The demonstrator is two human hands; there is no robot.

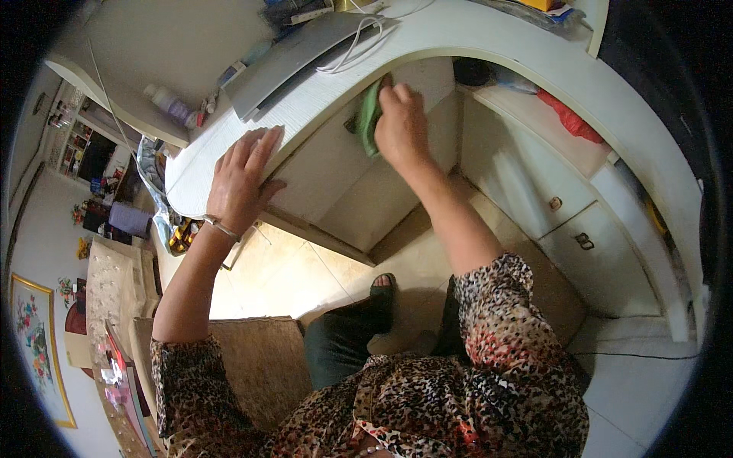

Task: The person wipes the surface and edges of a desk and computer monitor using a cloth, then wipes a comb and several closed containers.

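A white desk [195,179] curves around in front of me. My left hand [240,179] rests on its top near the front edge, fingers stretched out and holding nothing. Under the desktop, my right hand [402,126] is closed around a green cloth [369,122]. The cloth lies against the pale panel [328,164] below the desk's edge. Part of the cloth is hidden behind my fingers.
On the desk stand a grey laptop [286,65] with a white cable [355,46] and a bottle [169,103]. A white cabinet [527,175] with handles and a red bag [569,118] are at the right. A brown seat [252,366] stands at lower left.
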